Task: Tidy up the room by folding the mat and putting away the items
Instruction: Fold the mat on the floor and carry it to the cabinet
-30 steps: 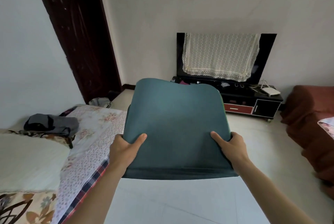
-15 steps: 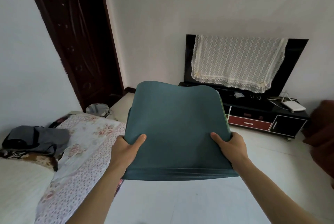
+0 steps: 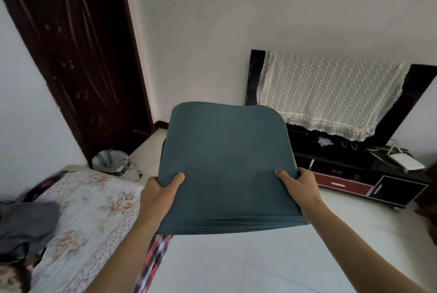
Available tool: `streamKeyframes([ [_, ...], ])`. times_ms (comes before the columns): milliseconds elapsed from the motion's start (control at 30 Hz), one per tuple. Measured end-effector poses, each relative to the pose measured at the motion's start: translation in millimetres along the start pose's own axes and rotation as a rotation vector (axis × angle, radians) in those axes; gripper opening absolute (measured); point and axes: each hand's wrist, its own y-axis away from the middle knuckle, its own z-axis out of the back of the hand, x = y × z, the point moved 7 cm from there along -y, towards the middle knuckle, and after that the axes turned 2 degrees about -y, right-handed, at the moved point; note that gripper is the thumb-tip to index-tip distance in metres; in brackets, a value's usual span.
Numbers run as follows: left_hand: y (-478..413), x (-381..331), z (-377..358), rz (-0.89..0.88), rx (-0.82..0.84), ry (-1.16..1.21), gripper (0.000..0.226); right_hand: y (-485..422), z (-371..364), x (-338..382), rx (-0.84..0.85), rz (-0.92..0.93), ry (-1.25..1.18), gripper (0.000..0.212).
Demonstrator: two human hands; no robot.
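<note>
Between both hands [image 3: 230,198], seemingly folded mat [image 3: 224,165].

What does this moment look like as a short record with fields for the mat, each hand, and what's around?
mat: teal mat, folded, held up off the floor
left hand: left hand grips the mat's left edge, thumb on top
right hand: right hand grips the mat's right edge, thumb on top
left side: bed with floral cover, grey clothing on it
ahead: dark door, black TV stand, lace cloth draped over the screen
floor: white tiles
</note>
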Motion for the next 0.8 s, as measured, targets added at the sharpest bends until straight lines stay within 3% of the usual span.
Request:
streamKeyframes([
  [167, -89, -17, -24, 0.004, 0.003, -0.03, 0.045, -83, -48, 9, 0.017, -0.017, -0.004, 0.03],
  [800, -442, -119, -130, 0.065, -0.12, -0.173, 0.053, -460, -229, 82, 0.105, -0.05, -0.02, 0.045],
])
